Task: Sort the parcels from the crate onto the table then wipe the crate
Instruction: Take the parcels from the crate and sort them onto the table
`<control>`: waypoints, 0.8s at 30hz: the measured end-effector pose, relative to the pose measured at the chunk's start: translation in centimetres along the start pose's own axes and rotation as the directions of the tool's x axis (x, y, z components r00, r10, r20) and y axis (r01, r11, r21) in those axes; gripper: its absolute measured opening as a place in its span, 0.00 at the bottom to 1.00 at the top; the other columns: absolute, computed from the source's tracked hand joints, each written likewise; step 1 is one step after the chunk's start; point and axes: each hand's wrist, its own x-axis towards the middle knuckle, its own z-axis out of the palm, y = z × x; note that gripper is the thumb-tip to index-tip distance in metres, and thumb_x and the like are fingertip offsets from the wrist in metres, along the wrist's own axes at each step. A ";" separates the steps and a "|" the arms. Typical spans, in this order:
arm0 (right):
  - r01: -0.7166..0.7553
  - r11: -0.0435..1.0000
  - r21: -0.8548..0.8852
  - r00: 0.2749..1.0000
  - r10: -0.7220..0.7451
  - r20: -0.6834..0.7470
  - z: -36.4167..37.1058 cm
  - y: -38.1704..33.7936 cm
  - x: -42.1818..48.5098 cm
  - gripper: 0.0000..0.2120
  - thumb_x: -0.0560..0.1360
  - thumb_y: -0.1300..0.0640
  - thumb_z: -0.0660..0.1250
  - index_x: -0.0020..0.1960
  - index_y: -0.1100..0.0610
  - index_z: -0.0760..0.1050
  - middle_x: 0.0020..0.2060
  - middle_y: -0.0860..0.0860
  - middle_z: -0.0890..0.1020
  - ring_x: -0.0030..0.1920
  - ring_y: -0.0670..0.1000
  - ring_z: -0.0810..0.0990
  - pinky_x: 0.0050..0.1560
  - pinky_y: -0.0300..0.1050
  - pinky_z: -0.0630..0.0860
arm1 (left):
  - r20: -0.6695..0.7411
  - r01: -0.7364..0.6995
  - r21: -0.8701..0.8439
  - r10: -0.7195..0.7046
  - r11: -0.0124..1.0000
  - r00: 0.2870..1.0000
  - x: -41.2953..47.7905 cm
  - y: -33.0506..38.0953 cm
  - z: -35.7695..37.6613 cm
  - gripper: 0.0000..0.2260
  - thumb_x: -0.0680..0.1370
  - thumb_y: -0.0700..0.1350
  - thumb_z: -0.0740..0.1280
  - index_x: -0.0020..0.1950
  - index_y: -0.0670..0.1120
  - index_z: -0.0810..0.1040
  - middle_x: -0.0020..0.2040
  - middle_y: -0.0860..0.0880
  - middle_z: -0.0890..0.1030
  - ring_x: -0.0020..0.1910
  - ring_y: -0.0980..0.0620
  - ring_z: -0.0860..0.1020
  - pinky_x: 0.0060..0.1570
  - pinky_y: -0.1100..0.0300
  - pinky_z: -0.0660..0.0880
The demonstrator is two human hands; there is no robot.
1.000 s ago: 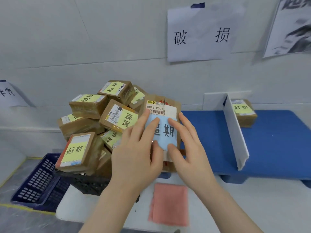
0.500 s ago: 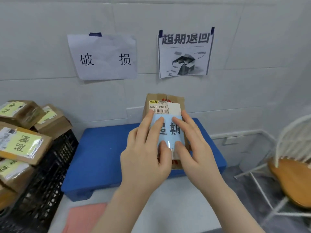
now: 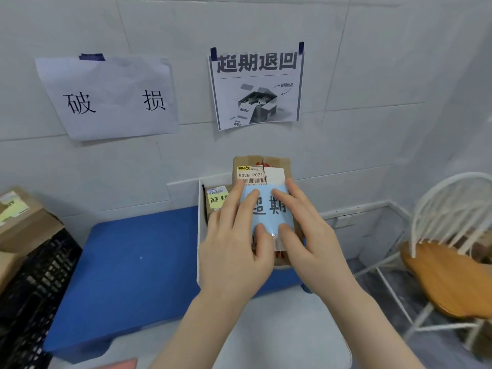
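Holding the parcel (image 3: 262,165) upright in front of me, I have both hands flat on its labelled face. The left hand (image 3: 234,251) and right hand (image 3: 311,243) lie with fingers nearly straight and spread over the blue label, thumbs close together low on it, and nothing I can see is curled round an edge. What supports its underside is hidden. It appears to hang over the blue table (image 3: 138,262), just right of the white divider (image 3: 200,230), below the wall sign (image 3: 257,83) whose first characters match its label.

I judge it light and stiff: taped cardboard with a glossy label that could slip under flat fingers, so I would grip the two side edges before lowering it. A small parcel (image 3: 217,199) with a yellow label sits at the back of that compartment beside the divider, so I must set down in front of it. The black crate (image 3: 40,275), parcels heaped on it, stands at left; a chair (image 3: 447,275) stands well apart at right.
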 end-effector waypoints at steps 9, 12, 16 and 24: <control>-0.045 0.999 -0.022 0.995 0.046 0.086 -1.2 4.6 3.3 0.24 0.78 0.62 0.60 0.72 0.46 0.66 0.74 0.34 0.58 0.58 0.26 0.69 0.50 0.31 0.76 | 0.029 0.029 -0.015 -0.029 0.999 0.999 2.2 -0.4 4.6 0.27 0.74 0.56 0.51 0.72 0.54 0.68 0.75 0.60 0.61 0.65 0.65 0.60 0.46 0.76 0.62; -0.059 0.998 -0.006 0.991 0.059 0.119 -1.9 6.5 4.8 0.24 0.78 0.62 0.60 0.71 0.45 0.66 0.73 0.34 0.58 0.57 0.27 0.70 0.51 0.33 0.76 | 0.049 0.058 -0.004 -0.057 0.998 0.997 3.1 -0.1 6.2 0.27 0.74 0.55 0.51 0.72 0.52 0.69 0.75 0.58 0.62 0.68 0.59 0.64 0.50 0.76 0.60; -0.067 0.997 0.027 0.984 0.062 0.167 -2.6 9.3 6.4 0.24 0.78 0.62 0.60 0.71 0.43 0.67 0.73 0.33 0.58 0.61 0.27 0.67 0.52 0.30 0.74 | 0.033 0.095 -0.003 -0.094 0.996 0.995 3.9 0.1 8.9 0.26 0.74 0.54 0.52 0.71 0.51 0.69 0.75 0.56 0.63 0.66 0.58 0.66 0.49 0.79 0.57; -0.175 0.983 -0.058 0.933 0.185 0.308 -0.2 18.0 7.8 0.25 0.77 0.61 0.59 0.71 0.42 0.66 0.73 0.32 0.55 0.60 0.25 0.65 0.51 0.24 0.70 | 0.192 0.253 -0.027 -0.244 0.967 0.951 2.4 -3.3 17.2 0.24 0.76 0.55 0.53 0.73 0.56 0.64 0.76 0.60 0.59 0.65 0.58 0.67 0.48 0.73 0.67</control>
